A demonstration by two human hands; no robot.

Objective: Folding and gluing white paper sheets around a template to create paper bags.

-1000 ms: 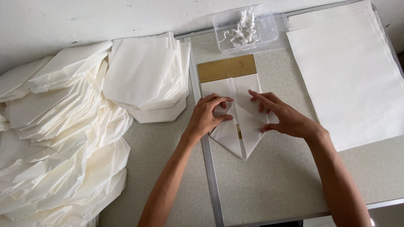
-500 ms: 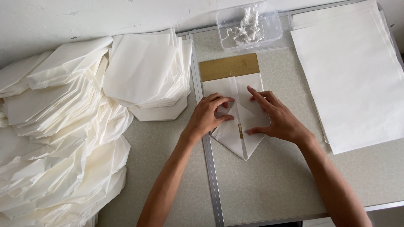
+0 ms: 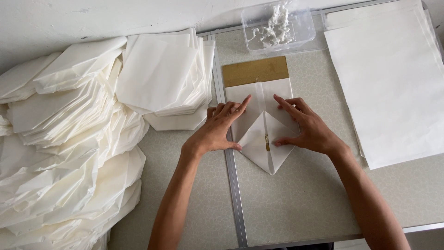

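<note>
A: What's different from a second ago?

B: Both hands have slid apart along the white folded paper sheet (image 3: 263, 139). The left hand (image 3: 217, 132) now lies flat with its index finger stretched up the left flap; the right hand (image 3: 307, 127) mirrors it on the right flap. The fingers are spread and pressing, not gripping anything.

A: So the fold?

B: It looks creased: two flaps meet in a point below the fingertips, and the sheet lies on a brown cardboard template (image 3: 255, 71) showing above them.

A: Counts?

B: One sheet in hand, one template, one clear plastic tub of white scraps (image 3: 280, 25) beyond the fingers, one stack of flat white sheets (image 3: 393, 83) right of the right hand, and too many folded white paper pieces (image 3: 69, 148) left of the left hand to count.
</note>
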